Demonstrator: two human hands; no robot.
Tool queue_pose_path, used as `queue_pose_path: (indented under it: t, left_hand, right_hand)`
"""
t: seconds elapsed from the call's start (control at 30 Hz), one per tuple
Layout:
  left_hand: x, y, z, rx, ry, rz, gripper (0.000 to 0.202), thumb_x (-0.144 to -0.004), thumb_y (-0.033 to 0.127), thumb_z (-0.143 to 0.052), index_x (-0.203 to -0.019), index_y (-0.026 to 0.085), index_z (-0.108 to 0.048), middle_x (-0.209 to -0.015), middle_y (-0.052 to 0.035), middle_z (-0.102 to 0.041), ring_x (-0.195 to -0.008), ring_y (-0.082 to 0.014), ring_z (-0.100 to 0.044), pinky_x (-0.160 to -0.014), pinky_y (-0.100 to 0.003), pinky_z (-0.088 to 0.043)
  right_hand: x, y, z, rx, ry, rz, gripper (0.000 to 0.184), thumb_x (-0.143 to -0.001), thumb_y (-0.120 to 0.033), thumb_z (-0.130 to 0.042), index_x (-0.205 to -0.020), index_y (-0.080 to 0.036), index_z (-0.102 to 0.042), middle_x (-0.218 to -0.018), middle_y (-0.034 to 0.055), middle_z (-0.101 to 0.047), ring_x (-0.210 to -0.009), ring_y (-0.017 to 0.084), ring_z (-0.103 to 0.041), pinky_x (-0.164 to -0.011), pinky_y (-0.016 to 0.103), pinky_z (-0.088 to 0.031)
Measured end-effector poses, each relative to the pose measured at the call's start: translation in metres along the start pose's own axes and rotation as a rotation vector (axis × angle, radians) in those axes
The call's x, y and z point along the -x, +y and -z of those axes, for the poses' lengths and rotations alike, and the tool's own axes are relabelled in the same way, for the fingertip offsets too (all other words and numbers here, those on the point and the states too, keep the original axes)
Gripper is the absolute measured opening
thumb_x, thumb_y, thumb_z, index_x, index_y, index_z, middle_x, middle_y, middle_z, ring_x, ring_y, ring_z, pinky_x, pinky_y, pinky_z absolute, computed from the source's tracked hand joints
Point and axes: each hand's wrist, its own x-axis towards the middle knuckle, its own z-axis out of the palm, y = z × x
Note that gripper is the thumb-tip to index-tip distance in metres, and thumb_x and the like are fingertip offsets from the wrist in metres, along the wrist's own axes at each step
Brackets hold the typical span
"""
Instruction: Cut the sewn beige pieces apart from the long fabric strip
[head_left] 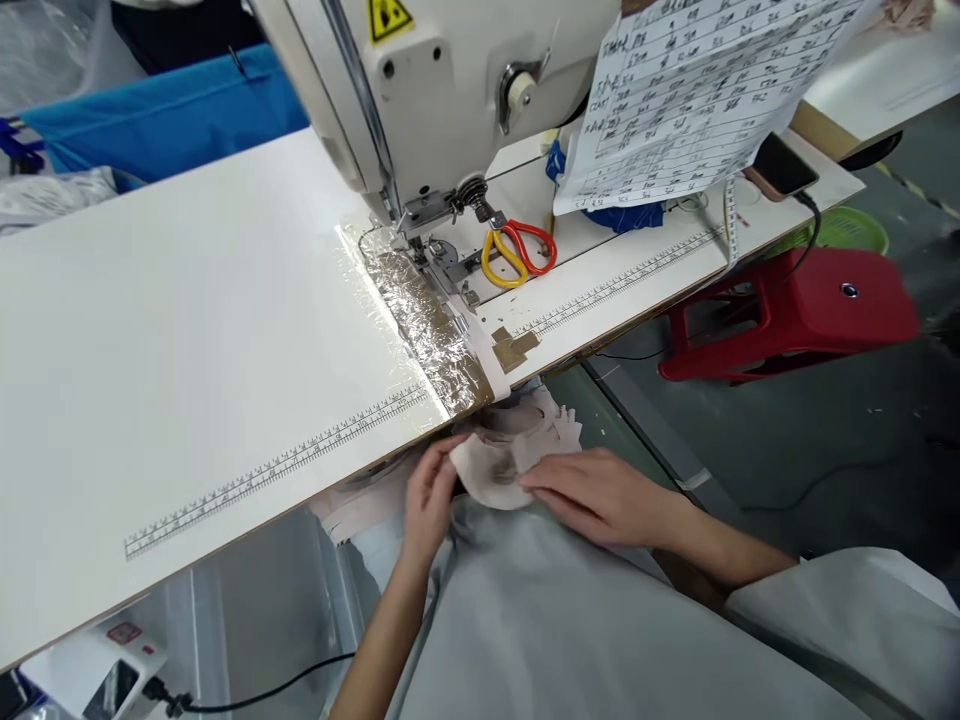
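Observation:
Both hands are in my lap, just below the front edge of the white sewing table (172, 330). My left hand (429, 497) pinches the left edge of a small pale pink fabric piece (491, 472). My right hand (600, 495) lies on the right side of the same piece, fingers closed on it. More pale fabric pieces (547, 425) are stacked behind it, against the table edge. A grey cloth (540, 620) covers my lap beneath the hands. The sewing machine (450, 90) stands further back, its needle area (420, 235) above a shiny taped strip (427, 320).
Scissors with orange and yellow handles (519, 252) lie beside the machine. A printed paper sheet (690, 90) hangs at the right. A phone (784, 165) lies near the table corner. A red plastic stool (795, 310) stands on the floor. Blue fabric (165, 115) lies behind the table.

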Motion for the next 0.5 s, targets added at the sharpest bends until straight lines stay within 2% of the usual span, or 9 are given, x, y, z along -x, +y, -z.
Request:
queue_pose_path:
  t: [0.03, 0.07, 0.13, 0.2, 0.27, 0.3, 0.37, 0.43, 0.5]
  left_hand:
    - [0.006, 0.007, 0.005, 0.104, 0.02, 0.035, 0.035, -0.093, 0.048, -0.054, -0.103, 0.018, -0.067, -0.095, -0.0091, -0.075, -0.083, -0.0218, -0.07, -0.068, -0.029, -0.055]
    - [0.011, 0.015, 0.01, 0.182, -0.019, 0.074, 0.036, -0.092, 0.052, -0.056, -0.097, 0.018, -0.066, -0.085, -0.0077, -0.075, -0.074, -0.0211, -0.07, -0.063, -0.029, -0.054]
    - [0.017, 0.039, 0.014, 0.238, -0.241, 0.169, 0.036, -0.091, 0.053, -0.059, -0.092, 0.018, -0.065, -0.069, -0.0045, -0.07, -0.059, -0.019, -0.066, -0.054, -0.027, -0.051]
    - [0.021, 0.067, 0.014, 0.172, -0.524, 0.221, 0.033, -0.093, 0.049, -0.059, -0.1, 0.018, -0.066, -0.067, -0.0037, -0.069, -0.057, -0.0182, -0.065, -0.053, -0.026, -0.05]
    - [0.022, 0.093, 0.014, 0.009, -0.686, 0.164, 0.032, -0.095, 0.045, -0.058, -0.109, 0.019, -0.068, -0.074, -0.0052, -0.071, -0.064, -0.0186, -0.067, -0.057, -0.026, -0.052]
    - [0.023, 0.104, 0.016, -0.086, -0.699, 0.109, 0.031, -0.095, 0.044, -0.058, -0.11, 0.02, -0.07, -0.076, -0.0055, -0.071, -0.065, -0.0185, -0.066, -0.059, -0.026, -0.053]
    - [0.025, 0.119, 0.028, -0.267, -0.624, 0.021, 0.028, -0.093, 0.043, -0.06, -0.107, 0.023, -0.073, -0.074, -0.0052, -0.071, -0.063, -0.0187, -0.065, -0.058, -0.027, -0.053]
    - [0.031, 0.123, 0.051, -0.394, -0.507, 0.002, 0.027, -0.089, 0.045, -0.063, -0.105, 0.027, -0.076, -0.067, -0.004, -0.071, -0.056, -0.0193, -0.063, -0.053, -0.028, -0.053]
    - [0.041, 0.12, 0.083, -0.503, -0.392, 0.005, 0.028, -0.084, 0.05, -0.067, -0.1, 0.029, -0.078, -0.065, -0.0041, -0.072, -0.052, -0.0203, -0.064, -0.048, -0.028, -0.053]
  right_hand:
    - [-0.003, 0.0, 0.002, -0.029, 0.087, -0.029, 0.028, -0.104, -0.023, -0.039, -0.117, -0.021, -0.064, -0.093, 0.0038, -0.072, -0.08, 0.014, -0.067, -0.072, 0.024, -0.052]
    - [-0.007, 0.001, 0.004, -0.058, 0.174, -0.051, 0.027, -0.104, -0.022, -0.039, -0.115, -0.021, -0.064, -0.092, 0.0039, -0.072, -0.081, 0.015, -0.066, -0.075, 0.025, -0.052]
    - [-0.019, 0.004, 0.007, -0.152, 0.272, -0.039, 0.028, -0.105, -0.024, -0.039, -0.117, -0.021, -0.064, -0.099, 0.0064, -0.071, -0.094, 0.017, -0.066, -0.087, 0.031, -0.053]
    - [-0.034, 0.004, 0.008, -0.307, 0.174, 0.051, 0.032, -0.107, -0.031, -0.034, -0.12, -0.02, -0.062, -0.111, 0.0095, -0.069, -0.112, 0.019, -0.061, -0.105, 0.04, -0.046]
    - [-0.047, 0.003, 0.008, -0.468, -0.051, 0.186, 0.041, -0.109, -0.041, -0.028, -0.111, -0.02, -0.064, -0.106, 0.0083, -0.07, -0.111, 0.018, -0.062, -0.117, 0.046, -0.034]
    - [-0.05, 0.003, 0.009, -0.53, -0.156, 0.242, 0.046, -0.109, -0.046, -0.027, -0.102, -0.02, -0.064, -0.096, 0.006, -0.07, -0.1, 0.016, -0.064, -0.118, 0.046, -0.032]
    - [-0.049, 0.005, 0.013, -0.584, -0.285, 0.3, 0.051, -0.108, -0.052, -0.028, -0.086, -0.021, -0.061, -0.076, 0.0009, -0.064, -0.076, 0.013, -0.062, -0.112, 0.04, -0.04]
    - [-0.036, 0.012, 0.02, -0.516, -0.283, 0.278, 0.048, -0.107, -0.052, -0.033, -0.083, -0.021, -0.061, -0.069, 0.0, -0.061, -0.068, 0.012, -0.059, -0.096, 0.032, -0.05]
    - [-0.016, 0.024, 0.032, -0.331, -0.177, 0.192, 0.046, -0.106, -0.053, -0.037, -0.09, -0.021, -0.065, -0.076, 0.0034, -0.063, -0.076, 0.014, -0.062, -0.084, 0.03, -0.051]
